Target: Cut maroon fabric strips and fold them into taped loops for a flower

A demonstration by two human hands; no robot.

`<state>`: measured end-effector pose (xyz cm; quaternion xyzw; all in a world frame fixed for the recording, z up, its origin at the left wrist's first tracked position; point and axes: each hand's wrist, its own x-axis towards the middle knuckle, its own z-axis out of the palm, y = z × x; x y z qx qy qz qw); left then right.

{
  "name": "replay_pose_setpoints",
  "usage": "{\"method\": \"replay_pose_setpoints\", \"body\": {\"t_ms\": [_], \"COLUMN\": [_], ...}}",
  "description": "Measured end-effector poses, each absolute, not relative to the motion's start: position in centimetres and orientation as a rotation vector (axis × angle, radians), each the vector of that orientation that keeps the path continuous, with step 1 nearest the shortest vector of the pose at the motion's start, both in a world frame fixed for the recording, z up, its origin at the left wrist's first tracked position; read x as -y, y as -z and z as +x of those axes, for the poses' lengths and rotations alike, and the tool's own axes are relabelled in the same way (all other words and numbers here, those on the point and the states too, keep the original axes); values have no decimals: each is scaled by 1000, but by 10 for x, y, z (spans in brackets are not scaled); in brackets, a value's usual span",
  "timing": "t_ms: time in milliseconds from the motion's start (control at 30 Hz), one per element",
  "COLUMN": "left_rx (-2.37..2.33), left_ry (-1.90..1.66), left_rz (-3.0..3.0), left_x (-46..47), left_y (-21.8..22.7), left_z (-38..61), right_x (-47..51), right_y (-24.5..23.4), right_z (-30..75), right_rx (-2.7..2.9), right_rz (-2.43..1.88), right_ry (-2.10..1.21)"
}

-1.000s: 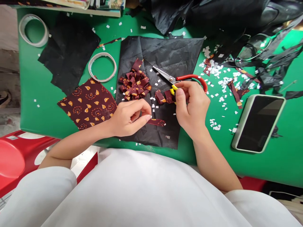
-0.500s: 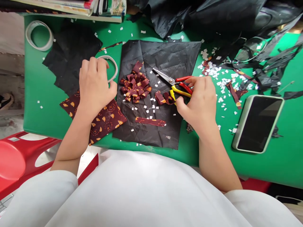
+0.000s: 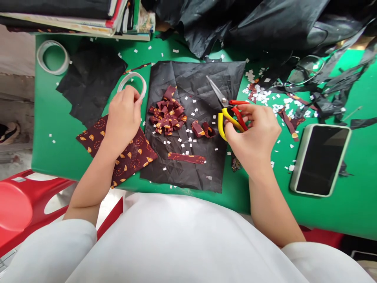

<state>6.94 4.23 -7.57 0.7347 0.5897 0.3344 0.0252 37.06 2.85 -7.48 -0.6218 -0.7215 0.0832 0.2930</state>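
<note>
My left hand [image 3: 125, 118] pinches the near edge of a narrow white tape roll [image 3: 143, 87], which is tilted up. Below that hand lies a maroon patterned cloth [image 3: 134, 159]. In my right hand [image 3: 255, 133] are scissors [image 3: 224, 103] with red and yellow handles, their blades pointing up and left. A black sheet [image 3: 203, 84] sits between the hands. On it rest a maroon ruffled flower [image 3: 167, 114], a curled maroon piece [image 3: 202, 129] and a flat maroon strip [image 3: 187, 158], among small white bits.
A wider tape roll [image 3: 41, 59] stands at the far left beside black fabric [image 3: 94, 74]. Books [image 3: 88, 23] and black plastic [image 3: 250, 23] line the back. To the right are a phone [image 3: 321, 161], white scraps [image 3: 262, 94] and glasses [image 3: 306, 70].
The scissors have moved right, off the curled maroon piece, and turned more upright. My left hand has closed onto the tape roll and tilted it. The view has shifted slightly.
</note>
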Motion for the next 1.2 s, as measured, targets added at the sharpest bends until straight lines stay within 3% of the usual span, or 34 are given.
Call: {"method": "replay_pose_setpoints", "body": {"t_ms": [133, 767, 1200], "left_rx": [-1670, -1382, -1378], "left_ry": [-1198, -1359, -1246], "left_rz": [2171, 2070, 2013], "left_x": [-38, -4, 5], "left_y": [62, 36, 42], "left_z": [80, 116, 119], "right_x": [-27, -7, -7], "right_y": [72, 62, 64], "right_z": [366, 344, 342], "right_rx": [1870, 2126, 2194], "right_rz": [-1612, -1177, -1347], "right_ry": [-171, -320, -231]}}
